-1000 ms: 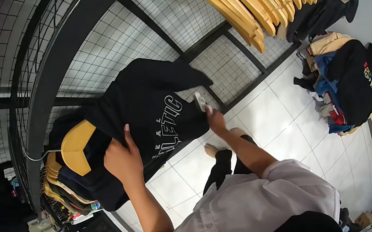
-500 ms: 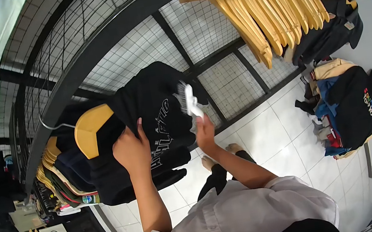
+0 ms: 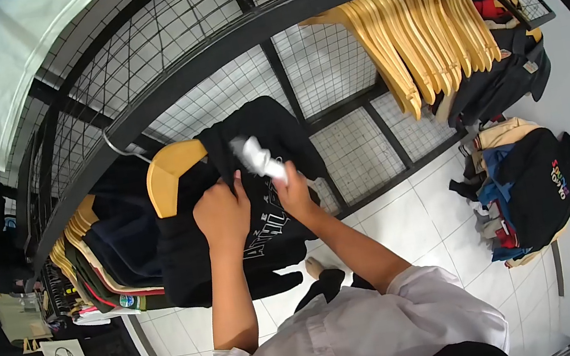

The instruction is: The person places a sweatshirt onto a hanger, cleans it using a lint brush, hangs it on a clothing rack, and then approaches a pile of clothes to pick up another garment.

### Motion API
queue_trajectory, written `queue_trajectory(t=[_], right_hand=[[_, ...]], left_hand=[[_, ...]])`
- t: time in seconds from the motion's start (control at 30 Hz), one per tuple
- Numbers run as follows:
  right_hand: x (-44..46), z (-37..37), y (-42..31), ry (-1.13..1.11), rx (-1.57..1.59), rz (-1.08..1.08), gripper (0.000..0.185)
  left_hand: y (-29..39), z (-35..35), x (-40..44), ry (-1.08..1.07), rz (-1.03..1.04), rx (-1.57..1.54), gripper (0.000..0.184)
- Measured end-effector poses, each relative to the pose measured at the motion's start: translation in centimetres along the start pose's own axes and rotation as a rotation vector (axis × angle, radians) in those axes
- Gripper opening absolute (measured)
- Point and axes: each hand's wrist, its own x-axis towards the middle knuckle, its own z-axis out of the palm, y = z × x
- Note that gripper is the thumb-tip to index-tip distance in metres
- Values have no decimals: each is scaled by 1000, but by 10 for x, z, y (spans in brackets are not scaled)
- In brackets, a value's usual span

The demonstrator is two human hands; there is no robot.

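Note:
A black sweatshirt [image 3: 257,126] with outlined white lettering hangs from a wooden hanger [image 3: 178,169] hooked on the dark rack rail. My left hand [image 3: 222,215] is closed on its cloth just below the hanger, thumb pointing up and the other fingers partly hidden. In my right hand [image 3: 293,193] is a white brush [image 3: 259,159], gripped by its handle. Motion blurs the brush head, which is over the upper part of the sweatshirt; whether it touches the cloth I cannot tell.
More clothes [image 3: 118,240] on wooden hangers crowd the rail at left. A row of bare wooden hangers [image 3: 421,42] hangs at upper right, near dark garments [image 3: 502,77]. A pile of folded-looking clothes [image 3: 528,190] is at right. Wire mesh panels [image 3: 356,155] back the rack.
My right hand has swept the brush left across the sweatshirt, closer to my left hand. My left hand keeps its hold. The whole view has shifted slightly.

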Motion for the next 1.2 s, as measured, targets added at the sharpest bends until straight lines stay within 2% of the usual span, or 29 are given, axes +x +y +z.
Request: queue_trajectory(t=[0.07,0.1,0.13,0.2,0.23,0.27,0.37,0.43,0.47,0.5,0.53,0.57,0.6,0.63,0.67,0.7,0.77,0.8,0.83,0.9,0.97,1.0,1.03,1.07,1.1,1.13,1.2], right_hand=[[9,10,0,131,-56,288,27],[14,11,0,232,3,343,31],[13,8,0,221,-46,449,32],[0,10,-4,257,62,122,34],[-14,12,-6,163,-11,48,34],[-18,19,-11,177,36,81,38],[-14,25,12,238,-266,499,48],[-21,13,12,322,-119,513,42],[-23,6,4,325,-42,388,40],[-24,7,2,320,-49,380,40],[-29,9,-1,279,-80,251,40],[-34,10,-2,238,-109,122,40],[-29,9,-5,235,-117,117,40],[-20,8,-7,214,-211,307,43],[-12,5,-10,190,-302,494,46],[-13,0,19,128,-399,608,47],[-19,-10,-1,339,-364,400,46],[-20,-19,-19,284,-204,410,42],[-21,-19,-35,281,-170,320,42],[-34,-19,-61,187,-90,199,38],[-43,-10,-97,76,-87,120,36],[-45,-6,-107,2,-86,46,34],[-44,0,-108,-35,-159,-148,33],[-41,9,-122,-51,-197,-169,31],[-42,18,-137,-66,-237,-186,32],[-54,27,-112,-227,-300,-236,34],[-72,36,-107,-553,-253,-257,35]], left_hand=[[-2,-1,1,9,6,-17,40],[-3,-2,2,15,15,-24,40],[-4,-2,3,-24,4,-19,41],[-5,1,5,-64,21,-46,42],[-6,2,7,-61,19,-56,42],[-7,2,8,-71,19,-77,42],[-12,4,8,-79,47,-97,40],[-16,5,6,-81,100,-58,34],[-15,3,4,-76,122,-35,30],[-15,1,-1,-26,155,-102,23],[-19,0,-8,-31,149,-110,23],[-22,-1,-14,182,305,-181,22],[-24,-8,-18,404,456,-251,24],[-30,-23,-29,349,480,-384,26],[-41,-39,-40,274,438,-579,20],[-59,-48,-49,201,391,-770,17],[-125,-40,-50,608,414,-679,17],[-156,-34,-38,729,275,-731,19],[-167,-50,-22,594,-110,-864,17],[-224,-13,25,316,-50,-1078,19],[-256,53,38,-124,53,-1183,27],[-255,89,30,-259,-5,-1316,29],[-243,110,20,-398,-57,-1447,32],[-223,96,11,-588,137,-1481,41],[-242,233,-9,-771,111,-2019,48],[-278,342,-22,-768,101,-2028,48],[-258,301,-50,-758,-39,-2135,61]])
